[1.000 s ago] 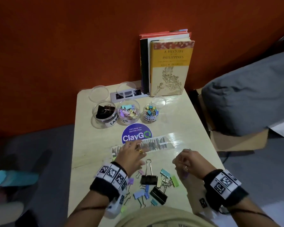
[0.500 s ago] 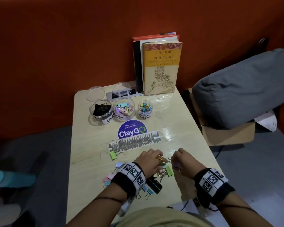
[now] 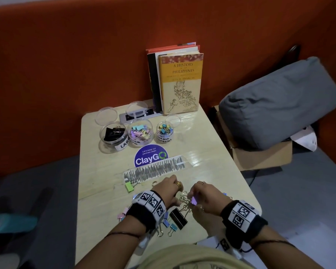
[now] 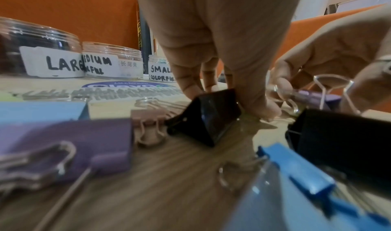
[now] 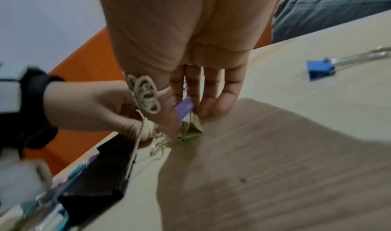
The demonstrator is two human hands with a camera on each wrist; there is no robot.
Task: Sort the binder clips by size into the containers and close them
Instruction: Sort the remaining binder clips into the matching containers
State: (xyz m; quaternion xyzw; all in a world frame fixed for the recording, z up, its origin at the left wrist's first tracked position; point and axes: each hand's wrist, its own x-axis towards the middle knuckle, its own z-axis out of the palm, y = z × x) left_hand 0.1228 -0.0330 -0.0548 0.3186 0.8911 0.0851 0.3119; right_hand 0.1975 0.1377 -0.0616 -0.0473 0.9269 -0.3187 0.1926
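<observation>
Three jars (image 3: 141, 135) were already partly filled but left unlidded, while many clips (image 3: 177, 218) remained loose on the bench (image 3: 211, 167). A purple clip (image 3: 194, 200) was pinched in the right hand (image 3: 206, 197)'s grip; wire handles (image 3: 183, 197) were pinched by the left hand (image 3: 168, 191).

The pale wooden counter (image 3: 206, 162) carries three open labelled jars (image 3: 141, 133) with their lids (image 3: 106, 116) behind, upright books (image 3: 179, 82), a ClayGo sticker (image 3: 151, 156), and scattered binder clips (image 3: 177, 218) at its near edge.
</observation>
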